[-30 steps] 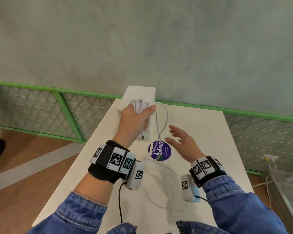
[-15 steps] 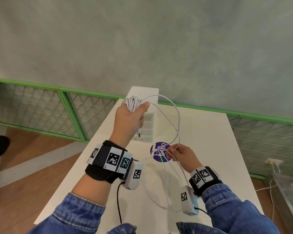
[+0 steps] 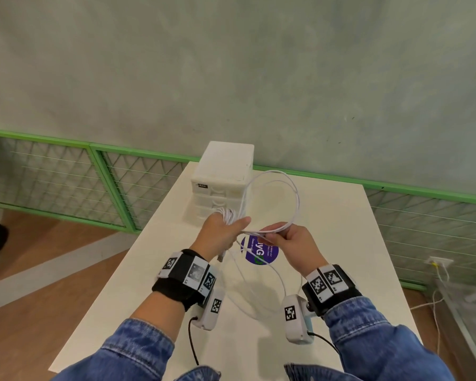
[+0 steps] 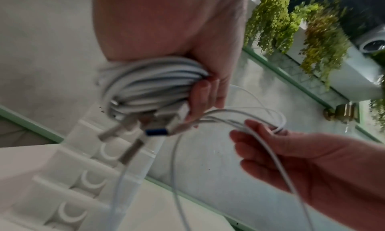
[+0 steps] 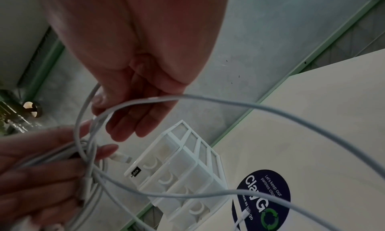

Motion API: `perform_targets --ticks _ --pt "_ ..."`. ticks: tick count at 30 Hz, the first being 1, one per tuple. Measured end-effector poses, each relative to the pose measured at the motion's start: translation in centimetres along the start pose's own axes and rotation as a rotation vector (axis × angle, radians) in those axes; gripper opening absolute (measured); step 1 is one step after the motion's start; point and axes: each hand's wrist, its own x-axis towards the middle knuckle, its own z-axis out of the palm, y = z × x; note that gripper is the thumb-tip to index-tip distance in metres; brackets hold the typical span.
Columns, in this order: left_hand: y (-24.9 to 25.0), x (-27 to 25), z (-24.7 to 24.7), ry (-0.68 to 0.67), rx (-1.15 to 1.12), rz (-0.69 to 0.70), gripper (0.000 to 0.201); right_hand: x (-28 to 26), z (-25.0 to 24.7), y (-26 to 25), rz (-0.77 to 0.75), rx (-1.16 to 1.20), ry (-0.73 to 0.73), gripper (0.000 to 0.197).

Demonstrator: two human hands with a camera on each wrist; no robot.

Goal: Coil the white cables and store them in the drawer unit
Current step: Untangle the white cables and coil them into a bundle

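Two hands work the white cables [image 3: 291, 188]: left hand [image 3: 220, 235] clenches the finished coil [image 4: 154, 83], right hand [image 3: 291, 240] pinches the next loop beside it, drawer unit [image 3: 220, 182] just beyond.

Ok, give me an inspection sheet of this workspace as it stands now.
Surface: white table, a round purple sticker on it.
Job's things: white cables; coiled bundle in the left hand; white drawer unit at the far edge, drawers look closed.
Clutter: nothing seen.
Grippers: left hand grips the bundle; right hand pinches a loose loop in its fingers.
Cables: loose strands trail down to the table; plug ends hang below the bundle.
Surroundings: grey wall, green mesh railing, wood floor, wall socket at right.
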Motion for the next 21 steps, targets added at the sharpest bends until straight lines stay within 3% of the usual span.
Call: perform_targets --ticks 5,13,18,21 --pt "-0.6 -0.5 -0.9 -0.246 0.015 -0.066 0.025 0.2 -0.5 -0.5 0.016 0.097 0.121 0.016" --pt "-0.2 -0.4 -1.1 -0.107 0.069 -0.018 0.032 0.6 -1.3 -0.1 0.045 0.075 0.249 0.013" --pt "-0.6 -0.7 -1.5 -0.24 0.031 -0.126 0.018 0.8 -2.3 -0.3 0.054 0.129 0.376 0.015" --pt "-0.9 -0.6 -1.2 -0.198 0.025 -0.107 0.016 0.9 -2.5 -0.1 0.055 0.109 0.407 0.018"
